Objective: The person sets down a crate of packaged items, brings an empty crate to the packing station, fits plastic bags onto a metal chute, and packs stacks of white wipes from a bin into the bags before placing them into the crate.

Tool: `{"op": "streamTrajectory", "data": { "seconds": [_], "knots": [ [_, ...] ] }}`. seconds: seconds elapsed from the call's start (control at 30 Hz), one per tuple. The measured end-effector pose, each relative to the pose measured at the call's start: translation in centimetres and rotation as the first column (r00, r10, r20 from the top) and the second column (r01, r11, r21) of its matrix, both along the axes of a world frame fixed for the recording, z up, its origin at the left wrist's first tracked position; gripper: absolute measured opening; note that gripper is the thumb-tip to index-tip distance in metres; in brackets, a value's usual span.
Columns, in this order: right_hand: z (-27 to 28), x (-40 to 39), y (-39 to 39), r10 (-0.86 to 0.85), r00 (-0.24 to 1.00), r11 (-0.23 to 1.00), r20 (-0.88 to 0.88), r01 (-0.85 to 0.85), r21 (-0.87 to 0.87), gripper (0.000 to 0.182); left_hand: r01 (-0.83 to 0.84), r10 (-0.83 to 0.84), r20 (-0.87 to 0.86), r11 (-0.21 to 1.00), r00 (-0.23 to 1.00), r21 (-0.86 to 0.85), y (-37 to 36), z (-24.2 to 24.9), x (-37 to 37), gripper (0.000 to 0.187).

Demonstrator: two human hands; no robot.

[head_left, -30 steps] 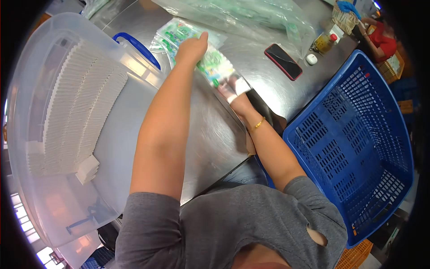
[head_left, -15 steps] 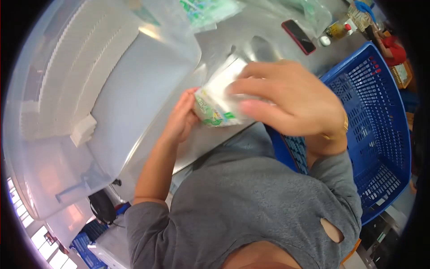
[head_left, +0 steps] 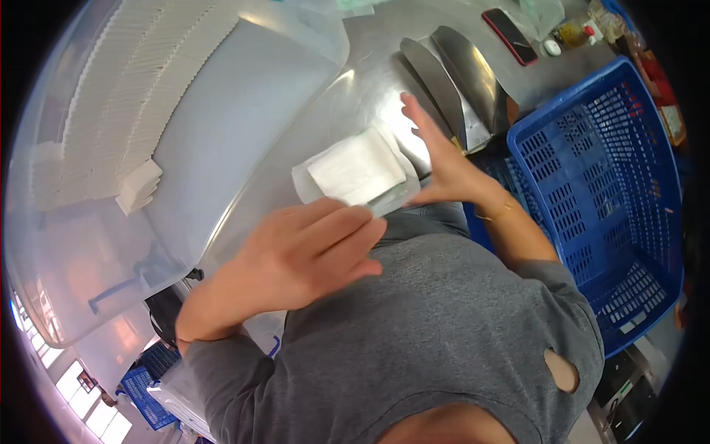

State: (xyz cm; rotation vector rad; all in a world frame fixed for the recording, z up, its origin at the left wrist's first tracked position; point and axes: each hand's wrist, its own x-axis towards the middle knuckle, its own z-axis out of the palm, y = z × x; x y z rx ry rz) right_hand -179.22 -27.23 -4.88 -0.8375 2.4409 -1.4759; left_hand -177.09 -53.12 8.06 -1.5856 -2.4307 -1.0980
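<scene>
White pad [head_left: 359,169] in clear film [head_left: 303,180] on the steel table [head_left: 322,118], between two hands.
Left hand [head_left: 288,255]: fingers nearly together at the near film edge; pinch cannot be told. Right hand [head_left: 452,172]: fingers apart, just beside the right end. Pad could be skewed or tipped off the near table edge by a one-sided push. Reach is bounded left by the clear bin [head_left: 222,111], right by metal plates [head_left: 435,78]; more room is seen on the far side.
</scene>
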Motion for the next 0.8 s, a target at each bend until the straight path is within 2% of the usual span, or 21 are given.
{"op": "streamTrajectory", "data": {
  "seconds": [0.03, 0.1, 0.17, 0.23, 0.3, 0.37, 0.4, 0.43, 0.5, 0.53, 0.57, 0.63, 0.7, 0.77, 0.8],
  "knots": [
    [-1.4, 0.0, -0.8, -0.011, 0.999, 0.999, 0.035, 0.013, -0.046, 0.135, -0.006, 0.019, 0.067, 0.980, 0.998, -0.197, 1.0, -0.1, -0.1, 0.037],
    [-3.4, -0.8, -2.4, 0.000, 1.000, 0.994, 0.000, 0.000, -0.107, 0.135, 0.011, 0.100, 0.166, 0.826, 0.981, -0.564, 2.5, -0.3, -0.6, 0.052],
    [-4.0, -1.5, -3.5, 0.017, 0.999, 0.986, -0.049, -0.025, -0.167, 0.134, 0.021, 0.096, 0.164, 0.804, 0.982, -0.594, 2.6, -1.0, -1.5, 0.053],
    [-4.1, -1.7, -4.4, 0.087, 0.996, 0.971, 0.007, -0.083, -0.225, 0.130, 0.045, 0.095, 0.177, 0.756, 0.980, -0.653, 2.0, -1.5, -2.0, 0.056],
    [-3.5, -1.8, -5.1, 0.119, 0.993, 0.959, 0.026, -0.108, -0.260, 0.128, 0.041, 0.131, 0.233, 0.788, 0.964, -0.614, 1.1, -0.4, -2.4, 0.053],
    [-1.8, -1.6, -5.5, -0.002, 0.979, 0.973, -0.203, -0.045, -0.224, 0.125, 0.016, 0.196, 0.348, 0.853, 0.917, -0.522, 0.6, 1.2, -2.8, 0.047],
    [-0.9, -1.6, -5.6, -0.063, 0.947, 0.977, -0.314, -0.006, -0.213, 0.123, 0.018, 0.191, 0.339, 0.850, 0.921, -0.526, 0.6, 2.0, -3.1, 0.047],
    [0.2, -1.8, -5.6, -0.074, 0.944, 0.976, -0.323, 0.003, -0.216, 0.123, -0.082, 0.315, 0.454, 0.884, 0.833, -0.461, 0.8, 2.8, -3.5, 0.044],
    [2.8, -2.0, -4.9, -0.188, 0.819, 0.982, -0.542, 0.136, -0.135, 0.116, -0.303, 0.463, 0.678, 0.886, 0.571, -0.350, 1.4, 3.8, -4.1, 0.042],
    [4.1, -2.2, -4.2, -0.227, 0.725, 0.971, -0.650, 0.215, -0.100, 0.112, -0.292, 0.444, 0.672, 0.896, 0.592, -0.335, 1.7, 3.9, -4.5, 0.042],
    [5.2, -2.2, -3.6, -0.235, 0.707, 0.967, -0.667, 0.236, -0.090, 0.112, -0.348, 0.452, 0.669, 0.890, 0.590, -0.295, 1.8, 3.6, -5.0, 0.039],
    [7.2, -1.6, -1.9, -0.274, 0.634, 0.951, -0.723, 0.293, -0.103, 0.085, -0.417, 0.430, 0.675, 0.888, 0.599, -0.196, 2.7, 3.3, -6.8, 0.035],
    [9.0, -0.2, 0.0, -0.271, 0.643, 0.943, -0.716, 0.327, -0.063, 0.056, -0.417, 0.462, 0.549, 0.883, 0.697, -0.213, 4.6, 3.5, -7.3, 0.025],
    [9.4, 1.0, 1.8, -0.314, 0.483, 0.892, -0.817, 0.444, -0.081, 0.045, -0.423, 0.487, 0.316, 0.871, 0.814, -0.252, 8.2, 4.1, -7.3, 0.019],
    [9.9, 2.1, 3.8, -0.308, 0.442, 0.851, -0.842, 0.524, -0.036, 0.045, -0.343, 0.390, 0.330, 0.919, 0.860, -0.193, 10.5, 3.9, -7.4, 0.019]
  ]
}}
